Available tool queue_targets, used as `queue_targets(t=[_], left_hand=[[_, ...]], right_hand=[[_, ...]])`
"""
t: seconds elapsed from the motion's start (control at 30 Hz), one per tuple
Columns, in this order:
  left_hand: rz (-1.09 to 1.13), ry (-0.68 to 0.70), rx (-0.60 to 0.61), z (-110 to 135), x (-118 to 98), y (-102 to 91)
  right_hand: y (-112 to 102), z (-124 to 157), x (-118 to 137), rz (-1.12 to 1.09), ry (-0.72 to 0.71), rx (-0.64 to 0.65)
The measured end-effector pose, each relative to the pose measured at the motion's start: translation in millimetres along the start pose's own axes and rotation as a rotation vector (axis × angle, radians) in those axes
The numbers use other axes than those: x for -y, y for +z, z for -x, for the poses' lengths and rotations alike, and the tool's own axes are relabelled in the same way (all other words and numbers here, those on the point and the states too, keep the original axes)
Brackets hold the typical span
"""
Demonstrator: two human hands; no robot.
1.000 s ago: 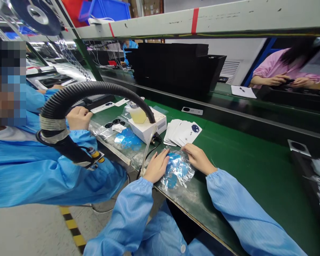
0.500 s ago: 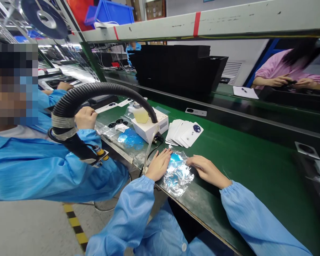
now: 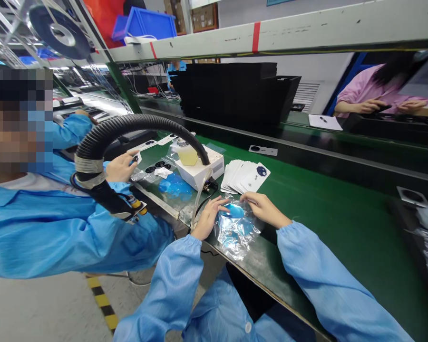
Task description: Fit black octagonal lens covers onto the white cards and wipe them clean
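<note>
A crinkled clear plastic bag (image 3: 237, 242) with shiny blue film pieces (image 3: 233, 210) in it lies at the table's front edge. At the bag's upper left, my left hand (image 3: 209, 218) rests with its fingers stretched over the plastic, touching the blue film. My right hand (image 3: 266, 209) pinches the bag's upper right edge between thumb and fingers. Just beyond my hands is a fanned stack of white phone-back-shaped cards (image 3: 240, 175). The top one carries a dark round camera print (image 3: 261, 171).
A white box (image 3: 199, 172) bears a bottle of yellow liquid (image 3: 187, 154). A black ribbed hose (image 3: 139, 121) arches over the left side. Beside me a co-worker's hand (image 3: 121, 167) holds a small card. Black trays (image 3: 231, 90) are stacked behind; blue film (image 3: 176, 185) lies left.
My right hand has moved up and left to the bag's top edge and pinches it. My left fingers have shifted slightly left and spread. The co-worker's hand now shows a card.
</note>
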State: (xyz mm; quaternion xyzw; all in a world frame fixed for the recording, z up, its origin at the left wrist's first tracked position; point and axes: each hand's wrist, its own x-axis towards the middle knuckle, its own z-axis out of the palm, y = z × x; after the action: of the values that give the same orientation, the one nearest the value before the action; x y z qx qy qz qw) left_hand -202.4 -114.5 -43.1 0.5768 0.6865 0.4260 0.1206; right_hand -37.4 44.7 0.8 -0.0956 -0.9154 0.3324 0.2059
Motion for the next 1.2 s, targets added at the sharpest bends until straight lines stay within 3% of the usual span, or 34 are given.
queue_targets(t=[0.17, 0.33, 0.53, 0.67, 0.77, 0.87, 0.97, 1.2], left_hand=[[0.034, 0.032, -0.037, 9, -3, -2.5], [-0.006, 0.005, -0.09, 17, 2, 5.1], [-0.204, -0.03, -0.211, 28, -3, 14.0], [-0.325, 0.084, -0.07, 31, -8, 16.4], [-0.386, 0.169, 0.112, 28, -9, 12.6], [-0.448, 0.177, 0.2, 23, -11, 6.0], [-0.512, 0.137, 0.188, 17, -19, 7.9], [-0.634, 0.021, 0.141, 8, -30, 47.4]], right_hand=[[26, -28, -10, 0.105, 0.075, 0.007], [42, -24, -13, 0.245, 0.118, 0.009], [62, -24, -11, 0.398, 0.118, -0.068], [71, -25, -10, 0.454, 0.114, -0.143], [66, -22, -9, 0.443, 0.114, -0.23], [49, -14, -12, 0.384, 0.124, -0.337], [29, 0, -23, 0.283, 0.164, -0.458], [-1, 73, -59, 0.148, 0.365, -0.582]])
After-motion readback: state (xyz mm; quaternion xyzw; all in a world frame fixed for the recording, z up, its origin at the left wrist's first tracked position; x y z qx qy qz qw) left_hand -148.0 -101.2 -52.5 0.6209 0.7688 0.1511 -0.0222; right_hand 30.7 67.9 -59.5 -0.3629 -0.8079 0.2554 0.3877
